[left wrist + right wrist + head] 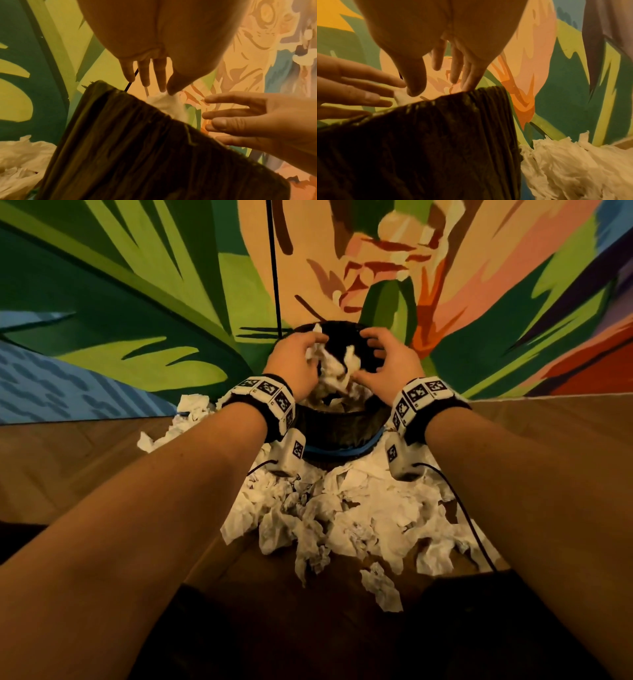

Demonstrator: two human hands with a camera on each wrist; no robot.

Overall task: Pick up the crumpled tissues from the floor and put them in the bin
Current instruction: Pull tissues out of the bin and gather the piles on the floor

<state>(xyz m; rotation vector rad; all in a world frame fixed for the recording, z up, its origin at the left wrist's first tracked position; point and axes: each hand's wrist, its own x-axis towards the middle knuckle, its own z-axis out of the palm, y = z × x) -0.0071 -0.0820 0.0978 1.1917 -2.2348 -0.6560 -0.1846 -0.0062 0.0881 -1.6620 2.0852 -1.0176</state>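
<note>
A bin [342, 424] with a black liner stands against the wall, with both hands over its mouth. My left hand [298, 359] holds a crumpled tissue [334, 366]. In the left wrist view the left hand's [167, 90] thumb and forefinger tips pinch the top of that tissue [164, 104] just above the bin's [137, 148] rim. My right hand [383, 361] hovers beside it, fingers spread and holding nothing. The right wrist view shows the right hand [436, 81] above the bin [436, 135]. A big pile of crumpled tissues [342, 518] lies on the floor in front of the bin.
More tissues [191, 409] lie left of the bin [20, 162] and to its right [573, 169]. A painted wall [137, 302] rises right behind the bin, and a black cord [274, 268] hangs down it. The floor [85, 467] is brown wood.
</note>
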